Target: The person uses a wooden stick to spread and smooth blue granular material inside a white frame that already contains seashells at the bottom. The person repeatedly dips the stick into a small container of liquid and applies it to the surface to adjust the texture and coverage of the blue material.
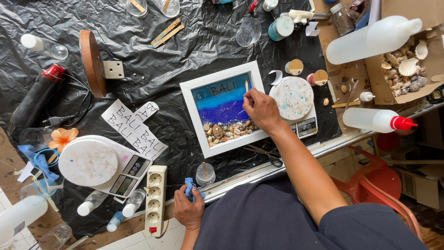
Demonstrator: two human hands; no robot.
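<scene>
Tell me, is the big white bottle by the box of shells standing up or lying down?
Lying down. The big white bottle rests on its side across the cardboard box, its nozzle pointing right.

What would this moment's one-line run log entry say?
right hand: holds thin stick over white frame | left hand: grips blue cloth at table edge

The right hand (262, 110) holds a thin wooden stick (246, 85) over a white picture frame (223, 109) filled with blue resin and shells, mid-table. At the table's near edge, the left hand (188, 210) grips a blue cloth (190, 189) beside a power strip (155, 199).
</scene>
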